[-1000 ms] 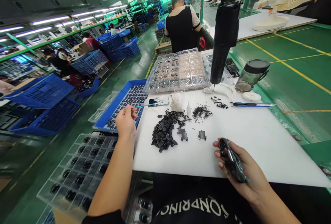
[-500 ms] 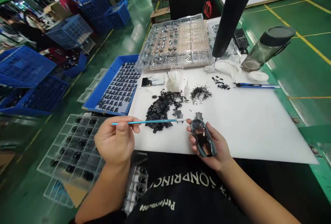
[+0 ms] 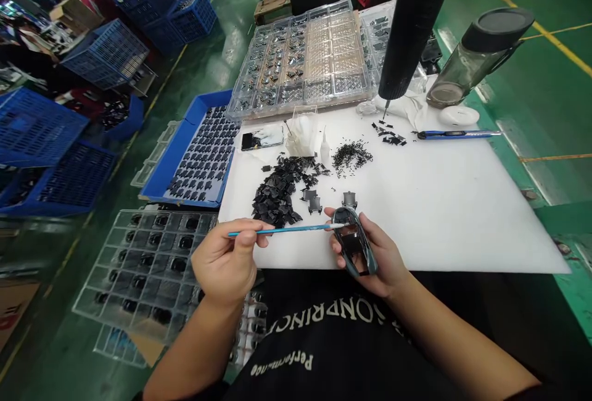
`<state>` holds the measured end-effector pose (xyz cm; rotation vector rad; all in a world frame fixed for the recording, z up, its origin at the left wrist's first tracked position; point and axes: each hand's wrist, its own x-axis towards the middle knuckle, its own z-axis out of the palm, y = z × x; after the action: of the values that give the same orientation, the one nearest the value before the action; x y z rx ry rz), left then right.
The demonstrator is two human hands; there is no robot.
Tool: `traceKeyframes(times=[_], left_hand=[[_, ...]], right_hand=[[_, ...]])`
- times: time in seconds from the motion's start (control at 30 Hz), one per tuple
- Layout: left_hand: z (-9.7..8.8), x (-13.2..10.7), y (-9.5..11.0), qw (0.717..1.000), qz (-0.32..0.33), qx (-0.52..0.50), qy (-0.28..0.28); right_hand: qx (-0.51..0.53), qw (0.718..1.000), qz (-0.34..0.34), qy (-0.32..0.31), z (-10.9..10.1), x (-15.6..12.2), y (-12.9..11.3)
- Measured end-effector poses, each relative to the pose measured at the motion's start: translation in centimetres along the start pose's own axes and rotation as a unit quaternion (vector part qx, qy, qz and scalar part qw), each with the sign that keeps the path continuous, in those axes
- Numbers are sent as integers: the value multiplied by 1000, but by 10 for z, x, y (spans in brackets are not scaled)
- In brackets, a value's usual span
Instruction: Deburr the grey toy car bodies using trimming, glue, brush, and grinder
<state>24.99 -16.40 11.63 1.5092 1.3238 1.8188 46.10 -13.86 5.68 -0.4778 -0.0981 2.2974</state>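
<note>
My left hand [image 3: 231,259] pinches a thin blue brush [image 3: 291,229], held level and pointing right. Its pale tip lies over the upper end of a dark toy car body shell [image 3: 354,243]; whether it touches I cannot tell. The shell has openings along its middle, and my right hand [image 3: 383,259] grips it from below and the side, just over the table's near edge. Small dark flat parts [image 3: 314,203] lie beyond the brush, and a similar part [image 3: 349,198] sits just past the shell. A heap of black flat pieces [image 3: 277,194] is left of them.
A black electric screwdriver [image 3: 402,43] hangs over the white table [image 3: 453,203]. Tiny black bits [image 3: 351,157], a small bottle [image 3: 325,149], a blue cutter knife [image 3: 457,134] and a tilted drinking bottle [image 3: 476,58] are there. Clear trays [image 3: 305,62] stand behind; a blue tray [image 3: 160,185] is left.
My left hand has moved right, bringing the brush tip from beside the car shell to over its upper end. My right hand still holds the shell. The head view has shifted slightly.
</note>
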Motion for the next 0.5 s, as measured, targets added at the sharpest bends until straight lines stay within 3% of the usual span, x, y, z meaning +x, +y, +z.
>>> traceKeyframes(times=[0.5], left_hand=[[0,-2,-2,999,-3,38,5]], right_hand=[[-14,1000,-8,11,5,-1,0]])
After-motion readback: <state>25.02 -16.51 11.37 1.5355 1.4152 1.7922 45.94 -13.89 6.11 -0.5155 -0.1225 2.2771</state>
